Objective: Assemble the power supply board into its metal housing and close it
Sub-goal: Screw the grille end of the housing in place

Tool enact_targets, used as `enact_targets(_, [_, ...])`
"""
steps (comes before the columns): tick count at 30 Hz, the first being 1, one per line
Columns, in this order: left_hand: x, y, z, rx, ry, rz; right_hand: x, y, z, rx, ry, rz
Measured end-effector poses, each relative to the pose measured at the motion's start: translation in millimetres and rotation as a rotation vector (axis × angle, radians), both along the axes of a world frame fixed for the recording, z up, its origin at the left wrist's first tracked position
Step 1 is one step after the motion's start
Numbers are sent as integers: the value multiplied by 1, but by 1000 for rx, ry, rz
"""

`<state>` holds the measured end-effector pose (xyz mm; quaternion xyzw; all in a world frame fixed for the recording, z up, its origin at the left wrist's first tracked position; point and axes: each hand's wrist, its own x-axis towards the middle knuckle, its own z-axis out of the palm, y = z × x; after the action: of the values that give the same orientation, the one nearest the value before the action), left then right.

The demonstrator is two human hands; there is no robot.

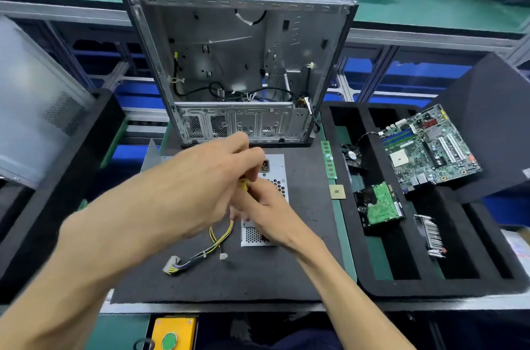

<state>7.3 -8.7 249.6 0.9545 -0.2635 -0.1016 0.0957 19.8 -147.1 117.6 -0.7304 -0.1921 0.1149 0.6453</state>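
Note:
The silver power supply housing (274, 169) lies on the black mat (258, 272), its perforated side and black power socket facing up. Yellow and black cables (213, 237) trail from it to a white connector (171, 265) at the lower left. My left hand (206, 180) reaches over the housing with fingers curled around a yellow-handled tool (243, 184), most of which is hidden. My right hand (262, 212) lies on the housing's near part, fingers curled at the tool's lower end; what they pinch is hidden and blurred.
An open, gutted computer case (238, 62) stands upright just behind the mat. To the right, a black foam tray (430, 286) holds a motherboard (430, 146), hard drive (378, 204), small fan, and heatsink. A RAM stick (328, 160) and CPU chip (337, 192) lie beside it. A yellow button box (172, 332) sits below.

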Motion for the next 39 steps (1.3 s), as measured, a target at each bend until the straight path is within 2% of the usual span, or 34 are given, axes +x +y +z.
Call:
enact_targets(2, [0, 3, 5, 9, -16, 63, 1, 4, 3, -11, -8, 3])
enact_targets(4, [-1, 0, 6, 127, -32, 195, -2, 8, 1, -22, -10, 34])
enact_targets(6, [1, -1, 2, 231, -60, 239, -6, 10, -1, -41, -24, 27])
enact_targets(7, [2, -2, 0, 236, -64, 222, -7, 10, -2, -47, -26, 20])
enact_targets(9, [3, 0, -4, 125, -69, 112, -7, 10, -1, -42, -2, 5])
enact_targets(12, [1, 4, -8, 46, 48, -55, -3, 6, -2, -40, 46, 15])
enact_targets(15, [0, 3, -7, -18, 31, 47, -3, 5, 2, -35, 38, 55])
enact_targets(18, [4, 2, -13, 175, -76, 164, -3, 6, 3, -35, 58, 53])
enact_targets(21, [7, 0, -15, 91, -21, 67, -2, 5, 3, -55, 68, 27])
enact_targets(25, [6, 4, -7, -4, 104, -72, 1, -3, 4, -100, 45, 105])
enact_targets(27, [8, 4, -4, -1, 65, -38, 2, -5, 6, -117, 53, 153])
enact_targets(31, [16, -1, -8, 169, -71, 135, 5, -3, 9, -102, 113, 200])
enact_targets(34, [22, -5, -12, 151, -85, 56, 13, -10, 13, -151, 97, 189])
enact_targets(39, [29, -2, -12, 25, 80, -87, 21, -28, 24, -127, 56, 198])
